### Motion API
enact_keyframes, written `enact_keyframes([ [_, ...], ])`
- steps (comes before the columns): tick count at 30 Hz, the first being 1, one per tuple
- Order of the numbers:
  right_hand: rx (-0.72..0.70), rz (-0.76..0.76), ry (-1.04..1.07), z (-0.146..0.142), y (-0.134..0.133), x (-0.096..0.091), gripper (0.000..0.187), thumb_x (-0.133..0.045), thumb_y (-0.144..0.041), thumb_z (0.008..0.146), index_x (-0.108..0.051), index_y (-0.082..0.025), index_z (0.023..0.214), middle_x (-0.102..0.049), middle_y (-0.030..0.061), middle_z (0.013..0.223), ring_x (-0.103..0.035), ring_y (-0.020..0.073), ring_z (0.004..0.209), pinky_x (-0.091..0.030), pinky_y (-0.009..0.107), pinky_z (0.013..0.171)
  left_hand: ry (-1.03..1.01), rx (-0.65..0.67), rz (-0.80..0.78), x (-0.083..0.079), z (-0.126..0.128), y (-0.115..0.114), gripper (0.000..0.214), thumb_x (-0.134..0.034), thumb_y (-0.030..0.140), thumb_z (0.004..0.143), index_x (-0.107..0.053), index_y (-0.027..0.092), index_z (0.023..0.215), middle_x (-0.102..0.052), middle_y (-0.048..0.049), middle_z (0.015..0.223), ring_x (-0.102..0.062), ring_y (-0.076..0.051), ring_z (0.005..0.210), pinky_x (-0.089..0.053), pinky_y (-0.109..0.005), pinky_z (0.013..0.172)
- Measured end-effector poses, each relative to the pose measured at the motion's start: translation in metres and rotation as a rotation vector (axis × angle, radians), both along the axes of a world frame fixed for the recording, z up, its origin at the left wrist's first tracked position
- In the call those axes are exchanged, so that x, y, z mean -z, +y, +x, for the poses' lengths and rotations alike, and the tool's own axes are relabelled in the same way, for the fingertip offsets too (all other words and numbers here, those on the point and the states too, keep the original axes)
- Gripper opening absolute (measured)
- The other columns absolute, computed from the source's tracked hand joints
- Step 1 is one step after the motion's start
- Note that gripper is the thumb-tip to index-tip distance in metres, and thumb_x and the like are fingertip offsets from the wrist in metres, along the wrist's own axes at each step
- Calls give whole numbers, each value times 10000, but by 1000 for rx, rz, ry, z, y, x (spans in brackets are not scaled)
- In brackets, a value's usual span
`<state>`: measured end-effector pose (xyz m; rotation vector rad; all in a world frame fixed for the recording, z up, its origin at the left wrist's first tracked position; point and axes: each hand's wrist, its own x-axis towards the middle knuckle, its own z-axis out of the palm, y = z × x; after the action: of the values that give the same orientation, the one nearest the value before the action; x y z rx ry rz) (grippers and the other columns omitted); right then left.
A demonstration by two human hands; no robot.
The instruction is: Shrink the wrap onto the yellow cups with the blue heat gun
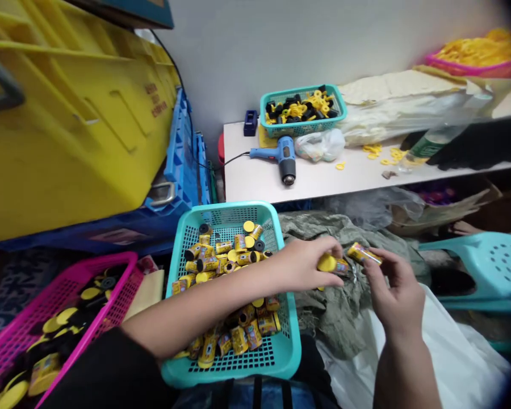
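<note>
My left hand (pixel 304 266) reaches across the teal basket (pixel 288 335) and grips a small tube with a yellow round end (pixel 327 263). Just to the right, my right hand (pixel 396 292) pinches a small yellow printed tube (pixel 363 254) between thumb and fingers, tilted. A small gap separates the two tubes. Many similar yellow printed tubes (pixel 239 341), some with black or yellow ends, lie jumbled in the teal basket in front of me, under my left forearm.
A pink basket (pixel 119 284) with yellow and black parts stands at left, below a large yellow crate (pixel 89 130). On the white table (pixel 242 182) lie a blue heat gun (pixel 283 156), a small teal basket (pixel 300 128) and a bottle (pixel 434 139). A teal stool (pixel 494 267) is at right.
</note>
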<state>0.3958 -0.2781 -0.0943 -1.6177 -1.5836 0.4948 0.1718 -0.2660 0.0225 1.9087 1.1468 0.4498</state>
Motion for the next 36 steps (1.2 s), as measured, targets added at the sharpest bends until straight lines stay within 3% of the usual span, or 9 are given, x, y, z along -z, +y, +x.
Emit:
enact_keyframes([
  [3,-29,-137,-189,0,20,0,779,-402,-815,768,-635,-185,1162,-615,73,1076,-570,194,970,-451,390,896,126,98,160,2,-2,11,736,-777,405,746,-491,175,1383,-588,-152,1341,-596,-292,1164,-498,-409,932],
  [6,-68,-12,-122,-38,32,-20,708,-401,-761,817,-648,-185,1149,-599,72,1133,-544,188,1055,-432,406,971,268,-73,257,4,-50,-5,357,-649,351,856,-652,213,1185,-683,-100,1165,-607,-279,1097,-490,-410,906],
  [9,-420,88,31,-118,38,-49,525,-459,-588,894,-645,-163,1140,-587,82,1156,-539,137,1067,-447,348,997,467,-524,384,16,-121,-40,220,-516,316,915,-714,222,891,-701,-67,876,-606,-255,887,-487,-388,812],
  [12,-892,-100,-50,-217,46,-66,380,-583,-402,869,-616,-202,1190,-567,56,1202,-520,169,1166,-434,386,1082,541,-698,432,34,-177,-73,263,-454,289,926,-704,209,915,-688,-105,874,-565,-275,852,-468,-421,811],
  [15,-904,-181,-124,-296,55,-60,340,-670,-318,801,-623,-116,1070,-600,80,944,-583,149,962,-485,365,1000,639,-726,444,47,-196,-88,261,-529,289,870,-695,216,1058,-692,-128,959,-561,-309,876,-469,-421,769],
  [18,-913,-189,-151,-333,60,-44,357,-722,-252,745,-588,-83,1028,-538,27,750,-577,89,874,-491,263,979,701,-715,424,51,-194,-85,264,-565,243,814,-716,216,1028,-683,-114,891,-579,-311,851,-477,-389,714],
  [22,-929,-196,-163,-331,67,-39,408,-706,-249,755,-557,-61,1085,-554,16,814,-560,54,875,-497,203,937,670,-714,401,45,-192,-77,229,-526,183,796,-745,181,864,-657,-120,826,-597,-309,844,-501,-408,733],
  [28,-935,-280,-49,-285,70,-66,411,-584,-318,856,-569,-159,1235,-604,61,1064,-582,70,975,-504,246,989,197,-871,431,25,-190,-104,341,-579,316,864,-692,226,1173,-640,-72,1052,-623,-234,993,-549,-382,878],
  [36,-927,-449,645,-206,22,-75,517,-748,-418,720,-571,-129,1110,-584,81,1182,-618,58,1008,-568,157,849,-256,-822,320,6,-171,-111,208,-701,272,806,-735,218,1004,-667,-87,1158,-663,-216,1067,-621,-272,761],
])
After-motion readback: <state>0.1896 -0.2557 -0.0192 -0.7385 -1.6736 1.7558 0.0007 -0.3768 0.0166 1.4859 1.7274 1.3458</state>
